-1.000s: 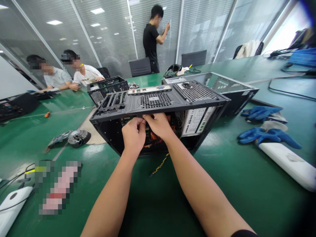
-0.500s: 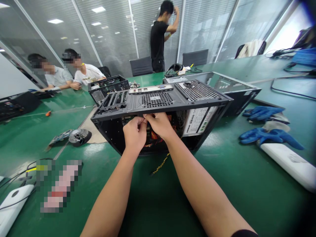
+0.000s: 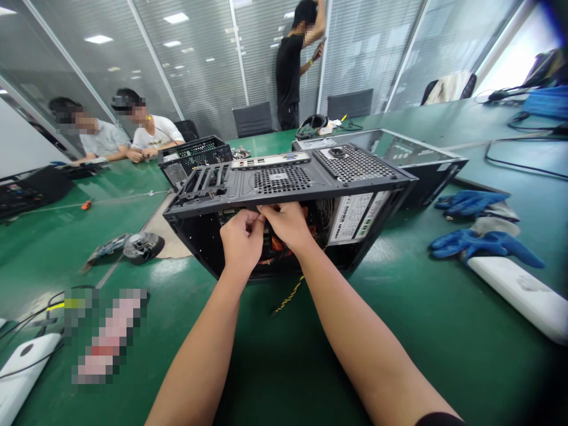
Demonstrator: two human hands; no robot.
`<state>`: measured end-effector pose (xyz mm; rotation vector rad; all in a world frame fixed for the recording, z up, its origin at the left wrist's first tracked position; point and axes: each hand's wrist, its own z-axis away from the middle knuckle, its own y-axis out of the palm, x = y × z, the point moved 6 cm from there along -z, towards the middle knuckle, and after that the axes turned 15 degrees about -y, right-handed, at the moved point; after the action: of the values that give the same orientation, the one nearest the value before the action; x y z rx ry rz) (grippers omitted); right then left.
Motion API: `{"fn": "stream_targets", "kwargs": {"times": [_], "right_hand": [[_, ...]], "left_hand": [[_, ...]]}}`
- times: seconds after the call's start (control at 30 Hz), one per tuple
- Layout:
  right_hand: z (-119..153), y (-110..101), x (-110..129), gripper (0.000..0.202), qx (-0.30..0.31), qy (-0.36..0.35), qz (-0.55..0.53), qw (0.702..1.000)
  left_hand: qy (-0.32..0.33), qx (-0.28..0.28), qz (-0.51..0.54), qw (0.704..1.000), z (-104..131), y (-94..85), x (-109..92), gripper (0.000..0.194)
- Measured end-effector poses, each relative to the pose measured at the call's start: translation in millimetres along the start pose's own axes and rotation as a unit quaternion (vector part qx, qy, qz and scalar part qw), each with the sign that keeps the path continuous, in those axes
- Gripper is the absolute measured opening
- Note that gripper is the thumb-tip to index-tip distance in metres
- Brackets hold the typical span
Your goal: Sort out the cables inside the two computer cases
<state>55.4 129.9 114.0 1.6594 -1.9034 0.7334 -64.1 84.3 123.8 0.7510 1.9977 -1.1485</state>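
A black computer case (image 3: 284,198) lies on the green table with its open side facing me and its perforated back panel up. My left hand (image 3: 242,236) and my right hand (image 3: 288,225) both reach into the opening. Their fingertips are pinched close together just under the top edge, and whatever they grip is too small or hidden to name. Inside, right of my hands, the power supply (image 3: 357,218) shows its white label. Orange and dark wires are partly visible behind my fingers. A yellow-and-black cable (image 3: 290,296) hangs out onto the table.
Another metal case (image 3: 426,171) stands behind on the right, a smaller black frame (image 3: 195,155) behind on the left. Blue gloves (image 3: 488,242) and a white bar (image 3: 519,296) lie right. Left are a roll of tape (image 3: 144,247) and a power strip (image 3: 29,367). Three people are across the table.
Both my hands hold nearly the same place and pinch. The standing person in black across the table has shifted slightly right, with one arm raised higher.
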Motion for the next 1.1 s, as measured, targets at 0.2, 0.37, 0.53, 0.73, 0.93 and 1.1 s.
{"fn": "stream_targets", "kwargs": {"times": [0.2,0.37,0.53,0.73,0.93,1.1], "right_hand": [[-2,3,1,0.018,0.009,-0.010,-0.036,0.999],[-2,4,3,0.010,0.000,-0.004,-0.083,0.997],[-1,4,-1,0.019,-0.007,-0.008,-0.060,0.998],[1,4,-5,0.019,-0.002,0.009,-0.037,0.999],[-1,7,-1,0.016,0.005,-0.008,-0.087,0.996],[-1,7,2,0.013,-0.003,0.000,-0.119,0.993]], "left_hand": [[-0.019,0.027,0.022,0.999,-1,1.0,1,0.014],[-0.075,0.085,0.109,0.988,-4,7.9,12,0.017],[-0.063,0.046,0.088,0.993,-3,4.2,8,0.014],[0.018,-0.036,0.020,0.999,1,-1.4,-1,0.006],[-0.010,-0.008,0.042,0.999,-1,-0.2,3,0.013],[-0.064,0.063,0.137,0.986,-4,5.0,9,0.017]]}}
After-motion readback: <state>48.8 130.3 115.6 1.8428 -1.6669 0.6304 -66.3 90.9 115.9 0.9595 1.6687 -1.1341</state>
